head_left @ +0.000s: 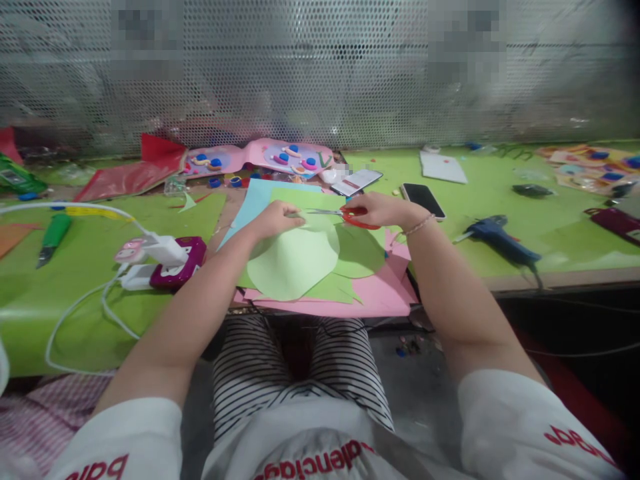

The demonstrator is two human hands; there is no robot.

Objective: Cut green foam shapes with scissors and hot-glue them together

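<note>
My left hand [277, 219] pinches the upper edge of a pale green rounded piece of paper [300, 260], which bends a little toward me. Red-handled scissors [357, 217] are in my right hand [377, 208], with fingers closed round the handles. Their blades point left toward my left fingertips, close to the paper's top edge; whether they are cutting into it I cannot tell. Beneath the pale piece lie darker green paper [363, 250], a light blue sheet [245, 203] and pink paper [385, 293].
Left of me are a green-handled utility knife [54, 235] and a purple power strip [183, 261] with white cables. Two phones [357, 180] [423, 201] lie behind and right of my right hand. A blue glue gun [503, 240] rests farther right. A perforated metal panel [320, 73] stands behind.
</note>
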